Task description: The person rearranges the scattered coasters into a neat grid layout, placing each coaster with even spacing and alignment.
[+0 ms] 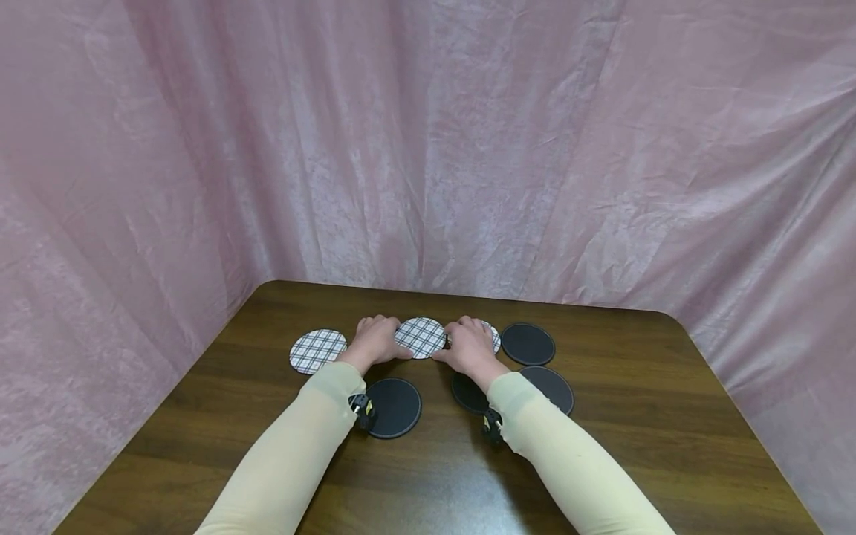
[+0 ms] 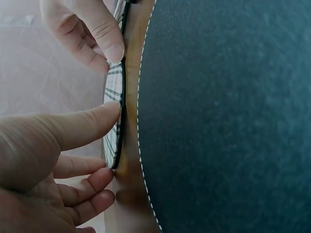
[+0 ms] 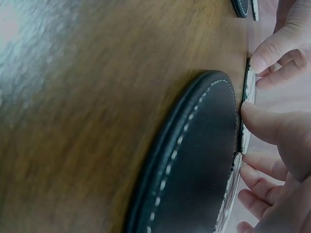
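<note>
A round plaid coaster (image 1: pixel 420 338) lies near the far side of the table between both hands. My left hand (image 1: pixel 376 340) holds its left edge, thumb at the near rim and fingers round the side. On the opposite edge, my right hand (image 1: pixel 470 348) grips it likewise, thumb on the near rim. The left wrist view shows both thumbs on the rim of this plaid coaster (image 2: pixel 114 85). Behind my right hand, another plaid coaster (image 1: pixel 495 339) is partly covered. A third plaid coaster (image 1: pixel 317 351) lies left of my left hand.
Black stitched coasters lie around: one (image 1: pixel 394 409) beside the left wrist, one (image 1: pixel 467 394) partly under the right wrist, one (image 1: pixel 551 388) partly behind the right forearm, and one (image 1: pixel 528 344) at the far right. The wooden table (image 1: pixel 414 475) ends at a pink curtain (image 1: pixel 428 148).
</note>
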The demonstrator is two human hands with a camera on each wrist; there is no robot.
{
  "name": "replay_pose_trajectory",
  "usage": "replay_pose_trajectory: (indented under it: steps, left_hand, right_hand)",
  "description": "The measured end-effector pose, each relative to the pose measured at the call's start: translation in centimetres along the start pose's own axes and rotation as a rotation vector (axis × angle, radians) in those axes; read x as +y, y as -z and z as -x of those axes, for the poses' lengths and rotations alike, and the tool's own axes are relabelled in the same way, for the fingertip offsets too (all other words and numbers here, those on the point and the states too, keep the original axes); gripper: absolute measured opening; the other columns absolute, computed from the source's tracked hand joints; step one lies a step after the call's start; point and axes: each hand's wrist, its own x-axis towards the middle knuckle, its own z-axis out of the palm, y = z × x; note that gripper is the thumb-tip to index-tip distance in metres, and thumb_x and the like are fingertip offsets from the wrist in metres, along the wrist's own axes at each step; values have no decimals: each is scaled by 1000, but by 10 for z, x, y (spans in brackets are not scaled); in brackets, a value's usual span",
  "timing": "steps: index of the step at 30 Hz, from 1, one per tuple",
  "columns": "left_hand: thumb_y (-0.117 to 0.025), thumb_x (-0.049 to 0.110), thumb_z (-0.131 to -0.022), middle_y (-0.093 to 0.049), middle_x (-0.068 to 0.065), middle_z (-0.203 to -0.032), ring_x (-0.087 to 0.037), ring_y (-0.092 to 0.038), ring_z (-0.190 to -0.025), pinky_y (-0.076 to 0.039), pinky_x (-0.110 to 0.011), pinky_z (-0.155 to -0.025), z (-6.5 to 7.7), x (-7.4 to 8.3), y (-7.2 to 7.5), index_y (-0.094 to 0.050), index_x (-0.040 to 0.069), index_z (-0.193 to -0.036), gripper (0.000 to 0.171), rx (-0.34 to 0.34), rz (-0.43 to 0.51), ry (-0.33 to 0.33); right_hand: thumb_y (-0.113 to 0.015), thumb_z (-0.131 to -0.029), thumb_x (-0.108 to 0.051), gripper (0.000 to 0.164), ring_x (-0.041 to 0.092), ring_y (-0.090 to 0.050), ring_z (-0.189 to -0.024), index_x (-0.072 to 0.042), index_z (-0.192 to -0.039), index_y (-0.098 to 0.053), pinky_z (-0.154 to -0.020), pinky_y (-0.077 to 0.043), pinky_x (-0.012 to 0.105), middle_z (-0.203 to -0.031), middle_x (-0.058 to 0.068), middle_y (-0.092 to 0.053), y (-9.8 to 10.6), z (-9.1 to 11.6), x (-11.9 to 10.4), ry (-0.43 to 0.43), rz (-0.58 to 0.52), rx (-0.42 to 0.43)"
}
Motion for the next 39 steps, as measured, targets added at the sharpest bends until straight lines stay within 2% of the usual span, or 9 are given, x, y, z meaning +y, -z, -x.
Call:
replay_pose_trajectory:
  steps: [15,25,33,39]
  left_hand:
    - [-87,35,-98,-66,-24,-144,-43,-54,-140,-34,-59,-122,-3,5,-3,-65,-4,-146,66,8,-1,-14]
    - [-85,35,-99,-68,-23,-142,-42,-57,-135,-39,-58,-119,-4,8,-3,-65,-2,-147,65,19,-40,-16]
    - [-86,34,-99,-66,-24,-143,-44,-56,-136,-38,-60,-120,2,7,-3,-63,-2,-150,66,27,0,0]
    - [-84,36,-100,-61,-25,-151,-45,-52,-144,-33,-62,-123,11,4,6,-60,-2,-153,70,53,47,-31]
  right_hand:
    - [-90,-95,-39,55,40,-55,-134,-5,-134,-75,-123,-32,61,-128,14,-67,-2,-2,1,-12,8,17]
    - [-88,-96,-42,56,42,-52,-137,-4,-134,-74,-124,-31,61,-133,18,-66,-7,-2,-1,-36,25,34]
    - [-87,-97,-42,55,42,-51,-137,-4,-135,-73,-123,-31,61,-134,18,-64,-7,1,-4,-26,23,32]
    - [-85,-98,-40,58,40,-52,-134,0,-138,-70,-121,-33,62,-135,19,-64,-6,6,-3,0,4,58]
